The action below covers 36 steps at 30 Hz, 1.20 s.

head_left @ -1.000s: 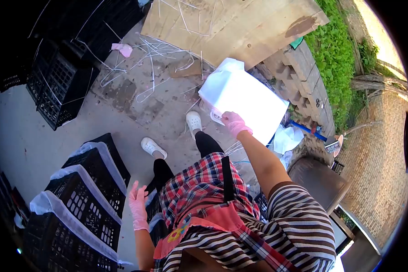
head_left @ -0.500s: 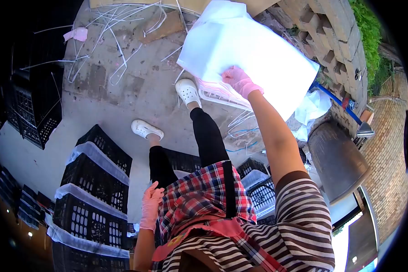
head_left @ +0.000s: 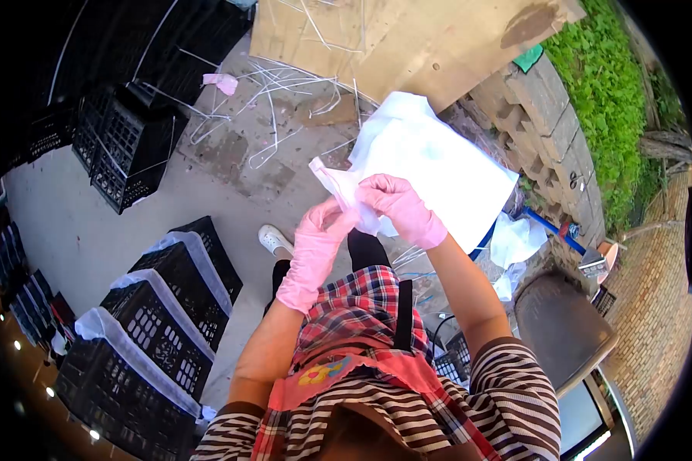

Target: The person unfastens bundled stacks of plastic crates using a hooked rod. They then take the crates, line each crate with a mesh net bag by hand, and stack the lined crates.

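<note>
Both of my hands wear pink gloves and meet in front of my waist. My left hand has its fingers closed on a crumpled, thin whitish sheet. My right hand pinches the same sheet from the other side. Just beyond them lies a bright white pile of sheets, its far corner lifted or folded. Whether the sheet in my hands is separate from that pile I cannot tell. What supports the pile is mostly hidden.
Black plastic crates with whitish liners stand in a row at my left. More black crates are farther left. White straps litter the ground. A wooden board lies ahead, a brick wall and dark bin at right.
My left hand has come up from my side to meet my right hand. The right hand has lifted off the pile toward me, and both now grip a thin sheet.
</note>
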Each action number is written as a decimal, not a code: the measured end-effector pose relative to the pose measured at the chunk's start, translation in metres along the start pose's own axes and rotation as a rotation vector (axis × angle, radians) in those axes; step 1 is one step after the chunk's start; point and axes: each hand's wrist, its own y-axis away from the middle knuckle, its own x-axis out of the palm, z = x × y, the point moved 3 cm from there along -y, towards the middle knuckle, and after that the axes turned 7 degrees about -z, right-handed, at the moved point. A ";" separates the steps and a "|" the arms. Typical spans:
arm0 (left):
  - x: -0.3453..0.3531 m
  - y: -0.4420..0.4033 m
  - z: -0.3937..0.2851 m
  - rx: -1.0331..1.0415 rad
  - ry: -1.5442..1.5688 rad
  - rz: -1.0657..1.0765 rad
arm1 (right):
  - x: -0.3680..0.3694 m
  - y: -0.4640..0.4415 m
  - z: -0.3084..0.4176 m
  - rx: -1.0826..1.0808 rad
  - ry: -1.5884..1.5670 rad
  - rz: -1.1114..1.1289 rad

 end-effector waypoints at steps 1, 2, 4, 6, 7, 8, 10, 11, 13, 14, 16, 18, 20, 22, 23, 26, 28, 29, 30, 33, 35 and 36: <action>-0.005 0.001 -0.013 -0.062 0.120 -0.115 | 0.020 0.012 0.010 -0.094 0.080 0.026; -0.012 0.005 -0.029 -0.117 0.248 -0.226 | 0.039 0.024 0.023 -0.193 0.158 0.057; -0.037 0.024 -0.080 -0.042 0.290 -0.342 | 0.070 0.037 0.046 -0.305 0.153 0.085; -0.086 0.048 -0.102 -0.112 0.441 -0.591 | 0.083 0.035 0.069 -0.477 0.111 -0.059; -0.116 0.062 -0.103 -0.071 0.648 -0.625 | 0.100 0.037 0.086 -0.419 -0.045 0.067; -0.150 0.076 -0.091 -0.025 0.856 -0.648 | 0.119 0.037 0.099 -0.438 -0.021 0.117; -0.239 0.100 -0.029 -0.004 0.501 -0.954 | 0.152 0.031 0.123 -0.403 -0.213 -0.115; -0.282 0.124 -0.018 -0.112 0.070 -0.956 | 0.179 0.041 0.140 -0.441 -0.160 -0.006; -0.336 0.171 -0.007 -0.197 -0.493 -1.067 | 0.240 0.059 0.152 -0.522 0.086 0.146; -0.354 0.192 -0.016 -0.158 -0.636 -1.204 | 0.276 0.066 0.157 -0.601 0.295 0.254; -0.339 0.223 -0.137 0.309 -0.681 -1.306 | 0.346 0.097 0.139 -0.586 0.500 0.444; -0.318 0.243 -0.224 0.586 -0.494 -0.996 | 0.423 0.169 0.102 -0.565 0.731 0.819; -0.330 0.231 -0.239 0.668 -0.627 -0.789 | 0.464 0.229 0.077 -0.573 0.813 0.993; -0.349 0.191 -0.200 0.802 0.395 -0.753 | 0.482 0.237 0.084 -1.561 1.311 0.863; -0.361 0.205 -0.214 0.643 0.546 -0.723 | 0.484 0.225 0.086 -1.673 1.328 0.671; -0.386 0.253 -0.238 0.373 0.732 -0.529 | 0.468 0.165 0.098 -1.920 1.465 0.076; -0.405 0.281 -0.250 0.353 0.747 -0.391 | 0.458 0.136 0.099 -1.983 1.436 -0.049; -0.416 0.307 -0.259 0.374 0.773 -0.378 | 0.450 0.123 0.101 -2.020 1.419 -0.171; -0.427 0.330 -0.266 0.395 0.796 -0.369 | 0.439 0.102 0.106 -2.022 1.416 -0.168; -0.458 0.391 -0.283 0.487 0.488 -0.469 | 0.434 0.045 0.138 -1.559 1.347 -0.283; -0.461 0.441 -0.306 0.410 0.091 -0.568 | 0.462 0.065 0.174 -1.581 1.220 -0.342; -0.464 0.460 -0.314 0.363 -0.110 -0.599 | 0.483 0.076 0.195 -1.478 1.126 -0.303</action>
